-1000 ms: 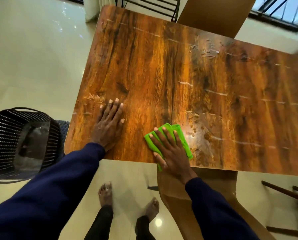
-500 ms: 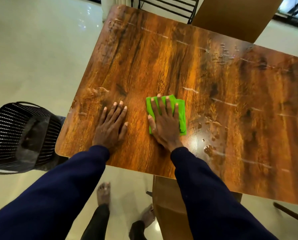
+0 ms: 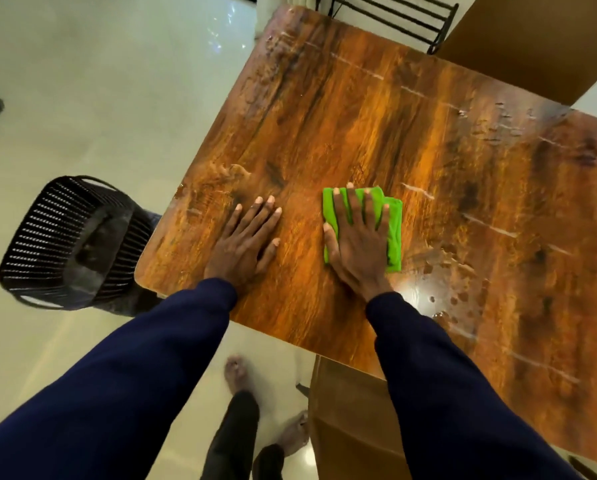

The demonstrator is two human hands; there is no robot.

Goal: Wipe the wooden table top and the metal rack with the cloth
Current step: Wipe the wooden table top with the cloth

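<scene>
On the wooden table top (image 3: 411, 133), your right hand (image 3: 357, 244) lies flat on the green cloth (image 3: 394, 230), fingers straight and a little spread, pressing it down. Your left hand (image 3: 243, 242) rests flat on the bare wood just beside it, fingers straight too. Wet drops sit right of the cloth. Past the far edge stands the metal rack (image 3: 387, 13).
</scene>
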